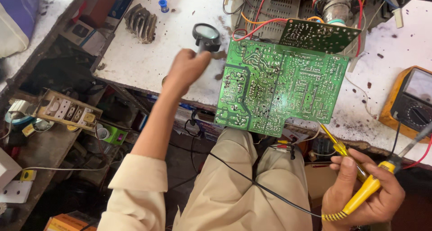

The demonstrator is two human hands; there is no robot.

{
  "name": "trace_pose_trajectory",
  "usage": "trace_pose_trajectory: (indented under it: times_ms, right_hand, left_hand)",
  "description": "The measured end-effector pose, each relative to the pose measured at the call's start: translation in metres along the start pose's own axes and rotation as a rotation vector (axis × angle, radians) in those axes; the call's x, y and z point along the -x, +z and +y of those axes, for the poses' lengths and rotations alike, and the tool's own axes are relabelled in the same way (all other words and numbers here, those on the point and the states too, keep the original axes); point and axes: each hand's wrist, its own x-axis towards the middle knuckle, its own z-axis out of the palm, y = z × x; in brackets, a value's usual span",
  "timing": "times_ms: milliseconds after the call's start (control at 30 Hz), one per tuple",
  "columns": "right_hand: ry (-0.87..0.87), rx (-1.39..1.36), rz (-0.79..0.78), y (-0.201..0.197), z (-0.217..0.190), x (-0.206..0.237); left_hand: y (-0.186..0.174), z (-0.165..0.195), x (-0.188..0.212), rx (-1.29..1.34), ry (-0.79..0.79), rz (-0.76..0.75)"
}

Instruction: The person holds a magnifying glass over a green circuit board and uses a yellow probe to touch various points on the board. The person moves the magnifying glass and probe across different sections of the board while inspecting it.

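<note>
We see the left hand [188,69] closed on a magnifier [206,36] – the right hand [365,196] grips a yellow soldering iron [368,186] near the green circuit board [281,88].

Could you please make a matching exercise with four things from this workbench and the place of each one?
Things:
1. magnifier
2. soldering iron
3. circuit board
4. multimeter

Places:
A. at the right edge of the bench
B. in the right hand
C. in the left hand
D. solder side up, overhanging the bench's front edge

Pairs: 1-C, 2-B, 3-D, 4-A
</note>
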Motion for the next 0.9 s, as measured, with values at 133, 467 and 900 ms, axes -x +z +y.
trace_pose_trajectory:
  times_ms: [133, 467, 900]
  right_hand:
    - [-0.005, 0.051, 0.021, -0.007, 0.003, 0.002]
    - [0.03, -0.066, 0.027, 0.001, 0.02, 0.002]
    - [-0.001, -0.067, 0.016, 0.009, 0.017, -0.006]
  left_hand:
    - [-0.02, -0.007, 0.046, 0.479, 0.06, -0.047]
    - [0.09, -0.014, 0.205, 0.645, 0.121, -0.294]
    - [0.113, 0.012, 0.216, 0.529, 0.435, -0.264]
